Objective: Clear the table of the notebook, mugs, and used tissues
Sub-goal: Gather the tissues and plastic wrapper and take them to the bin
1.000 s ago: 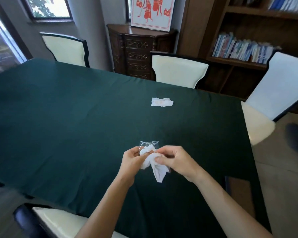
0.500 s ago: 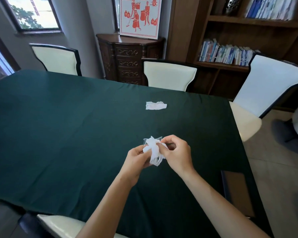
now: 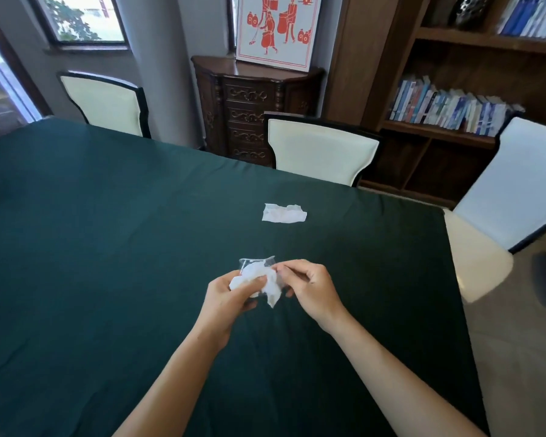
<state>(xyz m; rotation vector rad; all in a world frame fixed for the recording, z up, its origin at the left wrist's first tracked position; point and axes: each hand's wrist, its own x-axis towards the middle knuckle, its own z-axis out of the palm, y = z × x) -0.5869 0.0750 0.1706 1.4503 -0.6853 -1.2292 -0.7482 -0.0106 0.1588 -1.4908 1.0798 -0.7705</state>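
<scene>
In the head view, the left hand [image 3: 230, 293] and right hand [image 3: 309, 287] both pinch a crumpled tissue [image 3: 260, 280] above the green table [image 3: 108, 247]; better to ball it tightly in one fist, freeing the other for the flat tissue [image 3: 283, 213] lying farther off.

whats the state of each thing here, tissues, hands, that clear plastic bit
crumpled tissue: held between both hands above the table, a corner hanging down
clear plastic piece: held against the crumpled tissue, partly hidden
flat tissue: lying loose on the green tablecloth, untouched
left hand: closed on the crumpled tissue
right hand: pinching the crumpled tissue
</scene>
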